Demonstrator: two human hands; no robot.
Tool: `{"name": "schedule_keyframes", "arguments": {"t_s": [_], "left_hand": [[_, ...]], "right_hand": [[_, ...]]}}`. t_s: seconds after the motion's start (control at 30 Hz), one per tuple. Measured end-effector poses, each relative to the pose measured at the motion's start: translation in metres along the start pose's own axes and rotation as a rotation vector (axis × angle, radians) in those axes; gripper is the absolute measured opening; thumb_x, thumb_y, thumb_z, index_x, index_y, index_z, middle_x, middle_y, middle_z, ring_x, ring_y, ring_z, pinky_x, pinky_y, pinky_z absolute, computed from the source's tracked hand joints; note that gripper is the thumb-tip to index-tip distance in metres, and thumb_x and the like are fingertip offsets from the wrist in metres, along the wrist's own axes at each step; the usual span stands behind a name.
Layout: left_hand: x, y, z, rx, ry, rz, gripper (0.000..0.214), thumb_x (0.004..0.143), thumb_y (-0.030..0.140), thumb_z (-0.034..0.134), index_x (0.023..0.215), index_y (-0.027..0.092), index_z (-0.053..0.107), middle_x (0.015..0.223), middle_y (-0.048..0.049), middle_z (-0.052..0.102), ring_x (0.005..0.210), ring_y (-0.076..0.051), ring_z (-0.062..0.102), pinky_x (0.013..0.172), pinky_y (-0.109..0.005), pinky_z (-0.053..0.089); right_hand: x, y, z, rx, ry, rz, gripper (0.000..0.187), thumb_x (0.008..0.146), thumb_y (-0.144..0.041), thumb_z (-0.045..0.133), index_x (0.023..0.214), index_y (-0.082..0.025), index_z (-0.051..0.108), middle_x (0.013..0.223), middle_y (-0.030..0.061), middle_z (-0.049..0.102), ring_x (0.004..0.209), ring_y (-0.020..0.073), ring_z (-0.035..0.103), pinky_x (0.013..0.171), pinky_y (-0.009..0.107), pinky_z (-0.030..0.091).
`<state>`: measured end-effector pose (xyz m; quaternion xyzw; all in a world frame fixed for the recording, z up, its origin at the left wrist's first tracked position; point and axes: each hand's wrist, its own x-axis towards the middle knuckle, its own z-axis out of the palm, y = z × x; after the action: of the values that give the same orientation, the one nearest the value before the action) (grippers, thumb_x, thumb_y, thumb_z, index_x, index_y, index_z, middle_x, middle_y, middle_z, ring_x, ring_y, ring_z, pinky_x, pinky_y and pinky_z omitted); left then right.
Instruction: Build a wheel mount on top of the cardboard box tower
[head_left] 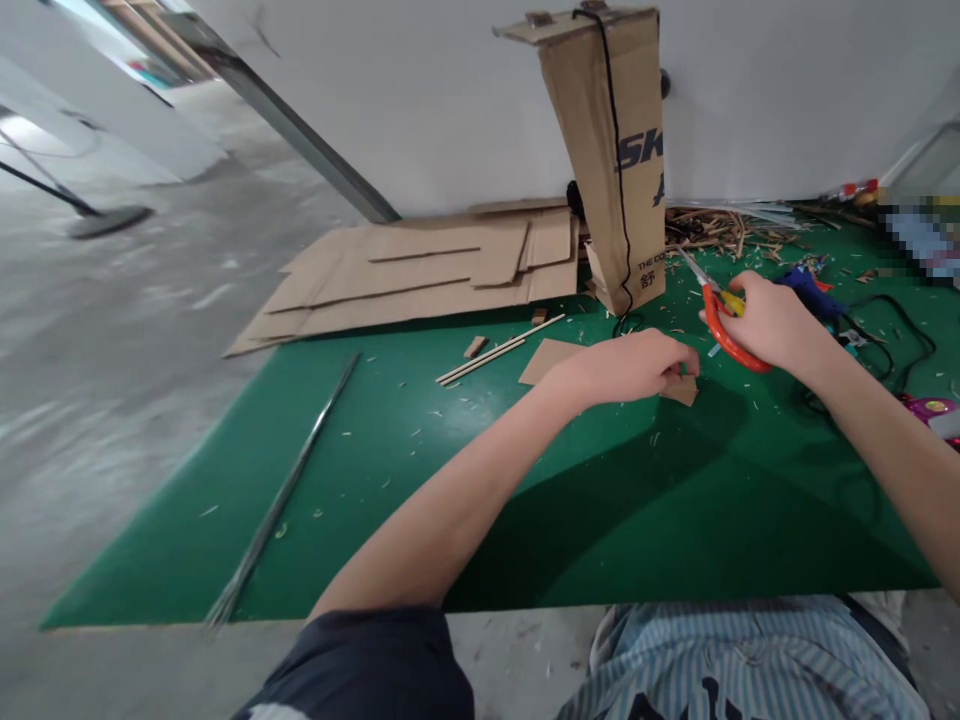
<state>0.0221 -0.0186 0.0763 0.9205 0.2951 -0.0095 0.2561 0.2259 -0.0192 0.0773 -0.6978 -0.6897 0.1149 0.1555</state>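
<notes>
My left hand (630,367) reaches over the green table with its fingers curled down onto a small piece of cardboard (681,391). A larger cardboard piece (551,361) lies partly under that wrist. In my right hand (776,322) is a pair of scissors (712,325) with orange handles, gripped by the handle end. The blades point up and away to the left, toward the cardboard stand. Something yellow shows at the handles, partly covered by my fingers.
A tall cardboard stand (626,180) with a black cord rises at the back. Cardboard sheets (420,265) lie to its left, thin sticks (484,362) in front. A wire bundle (292,480) crosses the green table (360,540). A blue tool (814,292) and cords are at right.
</notes>
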Motion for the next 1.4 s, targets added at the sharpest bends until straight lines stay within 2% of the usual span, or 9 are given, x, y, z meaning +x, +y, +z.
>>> {"name": "schedule_keyframes", "arguments": {"t_s": [0.2, 0.4, 0.53, 0.67, 0.87, 0.97, 1.13, 1.27, 1.4], "left_hand": [[0.006, 0.004, 0.010, 0.044, -0.079, -0.031, 0.033, 0.095, 0.018, 0.043, 0.110, 0.019, 0.073, 0.110, -0.0074, 0.073, 0.095, -0.020, 0.067, 0.078, -0.028, 0.047], [0.002, 0.001, 0.010, 0.190, -0.040, -0.117, 0.039, 0.093, 0.017, 0.043, 0.122, 0.021, 0.069, 0.123, -0.0123, 0.062, 0.088, -0.022, 0.067, 0.070, -0.030, 0.045], [0.000, -0.001, 0.010, 0.194, -0.062, -0.102, 0.040, 0.090, 0.020, 0.052, 0.127, 0.023, 0.066, 0.121, -0.0104, 0.062, 0.086, -0.021, 0.066, 0.071, -0.029, 0.045], [0.001, 0.003, 0.011, 0.190, -0.068, -0.086, 0.030, 0.092, 0.022, 0.052, 0.114, 0.021, 0.072, 0.117, -0.0103, 0.062, 0.092, -0.022, 0.066, 0.065, -0.028, 0.042], [0.005, 0.007, 0.013, 0.166, -0.035, -0.046, 0.024, 0.092, 0.019, 0.052, 0.101, 0.020, 0.075, 0.116, -0.0086, 0.064, 0.096, -0.022, 0.066, 0.061, -0.028, 0.039], [0.004, 0.006, 0.012, 0.177, -0.017, -0.047, 0.022, 0.092, 0.021, 0.053, 0.101, 0.020, 0.073, 0.111, -0.0077, 0.066, 0.090, -0.021, 0.067, 0.060, -0.028, 0.038], [0.005, 0.005, 0.009, 0.221, 0.053, -0.067, 0.022, 0.095, 0.024, 0.051, 0.106, 0.021, 0.070, 0.113, -0.0082, 0.062, 0.089, -0.022, 0.066, 0.061, -0.029, 0.039], [0.012, 0.006, 0.016, 0.315, 0.157, -0.131, 0.031, 0.098, 0.023, 0.044, 0.121, 0.019, 0.065, 0.117, -0.0098, 0.061, 0.091, -0.023, 0.065, 0.058, -0.029, 0.037], [0.016, 0.007, 0.020, 0.368, 0.197, -0.144, 0.040, 0.099, 0.023, 0.043, 0.137, 0.018, 0.054, 0.128, -0.0119, 0.057, 0.088, -0.021, 0.065, 0.059, -0.029, 0.038]], "right_hand": [[0.043, -0.021, 0.000, -0.041, 0.024, -0.034, 0.046, 0.087, -0.040, 0.056, 0.116, -0.005, 0.066, 0.104, 0.0247, 0.072, 0.092, 0.0340, 0.069, 0.073, 0.040, 0.052], [0.074, -0.037, 0.023, 0.061, -0.027, 0.041, 0.046, 0.080, -0.035, 0.067, 0.115, -0.006, 0.064, 0.109, 0.0257, 0.070, 0.100, 0.0355, 0.069, 0.078, 0.040, 0.054], [0.082, -0.041, 0.040, 0.093, -0.053, 0.101, 0.053, 0.081, -0.031, 0.067, 0.125, -0.004, 0.058, 0.115, 0.0274, 0.068, 0.105, 0.0344, 0.068, 0.080, 0.038, 0.055], [0.084, -0.043, 0.050, 0.066, -0.085, 0.131, 0.053, 0.086, -0.029, 0.061, 0.131, -0.001, 0.053, 0.123, 0.0300, 0.065, 0.108, 0.0337, 0.068, 0.080, 0.038, 0.055], [0.078, -0.047, 0.043, -0.014, -0.192, 0.035, 0.038, 0.089, -0.019, 0.054, 0.122, -0.003, 0.063, 0.115, 0.0296, 0.068, 0.099, 0.0342, 0.069, 0.077, 0.041, 0.054], [0.073, -0.041, 0.025, -0.044, -0.217, -0.090, 0.030, 0.090, -0.020, 0.052, 0.112, -0.010, 0.070, 0.114, 0.0247, 0.070, 0.102, 0.0329, 0.068, 0.084, 0.041, 0.052], [0.062, -0.012, 0.001, -0.245, -0.083, -0.252, 0.042, 0.089, -0.016, 0.048, 0.127, -0.014, 0.065, 0.118, 0.0211, 0.071, 0.103, 0.0345, 0.068, 0.085, 0.044, 0.050], [0.055, 0.007, 0.010, -0.542, -0.180, -0.271, 0.035, 0.079, -0.007, 0.056, 0.110, -0.009, 0.073, 0.110, 0.0215, 0.074, 0.114, 0.0374, 0.063, 0.101, 0.053, 0.040], [0.053, 0.018, 0.021, -0.542, -0.161, -0.275, 0.032, 0.081, -0.004, 0.054, 0.105, -0.010, 0.074, 0.102, 0.0178, 0.075, 0.117, 0.0335, 0.061, 0.109, 0.053, 0.032]]}}
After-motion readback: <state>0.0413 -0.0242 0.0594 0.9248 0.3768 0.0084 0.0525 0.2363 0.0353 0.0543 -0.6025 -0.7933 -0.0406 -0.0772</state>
